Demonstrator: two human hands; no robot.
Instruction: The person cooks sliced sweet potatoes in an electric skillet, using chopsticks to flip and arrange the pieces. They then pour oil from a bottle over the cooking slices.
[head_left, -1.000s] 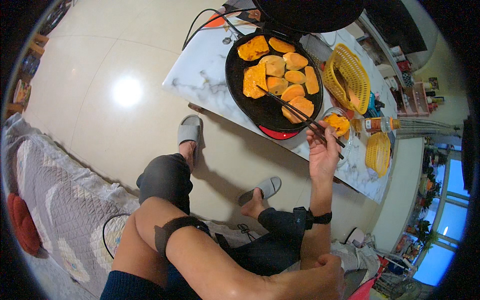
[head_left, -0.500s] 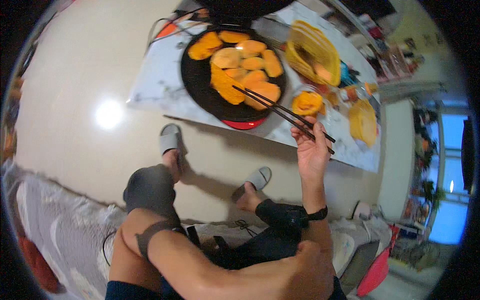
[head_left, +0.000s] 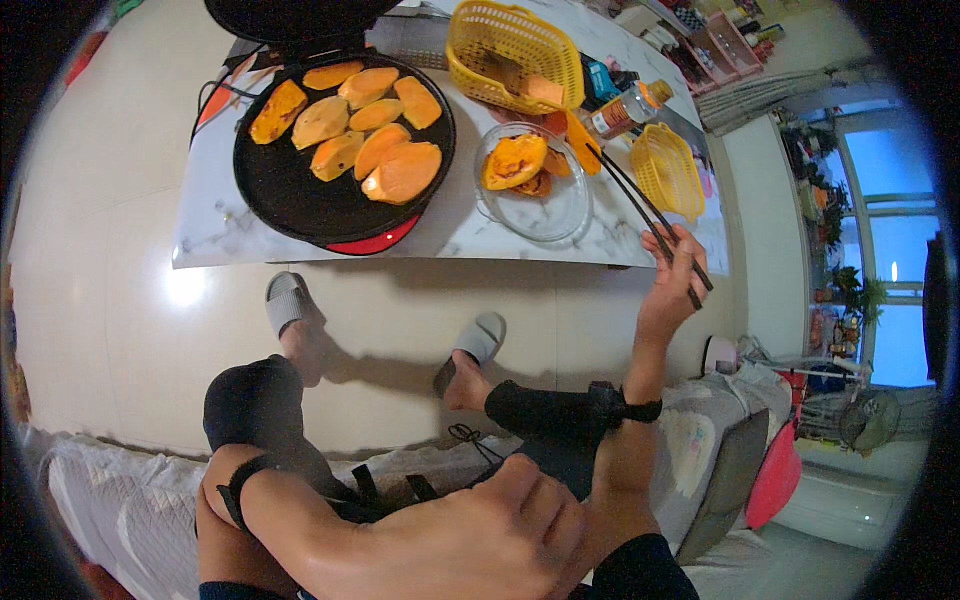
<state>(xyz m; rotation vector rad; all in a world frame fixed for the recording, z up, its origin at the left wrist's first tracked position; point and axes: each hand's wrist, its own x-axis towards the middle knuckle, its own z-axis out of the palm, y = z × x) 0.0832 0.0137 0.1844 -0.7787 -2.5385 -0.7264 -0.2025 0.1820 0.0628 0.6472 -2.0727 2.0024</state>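
Note:
My right hand (head_left: 672, 268) is closed round a pair of dark chopsticks (head_left: 640, 200). Their tips grip an orange slice (head_left: 582, 143), probably sweet potato, tilted at the right rim of a clear glass plate (head_left: 550, 222). Several browned slices (head_left: 516, 163) are piled on that plate. To the left, more orange slices (head_left: 402, 172) lie on the black round electric griddle (head_left: 290, 205), whose lid (head_left: 300, 18) is raised. My left hand (head_left: 535, 510) is curled closed by my right forearm, low in the view; the inside of its fingers is hidden.
Behind the plate stands a yellow basket (head_left: 560, 60) with an orange piece inside. A clear bottle (head_left: 630, 108) and a smaller yellow basket (head_left: 668, 175) are at the right of the marble-patterned table (head_left: 215, 225). A cable (head_left: 205, 95) runs left of the griddle.
The chopsticks have carried the slice rightward from the griddle to the plate. My right hand has moved right with them. The view has shifted, and my left hand stays closed.

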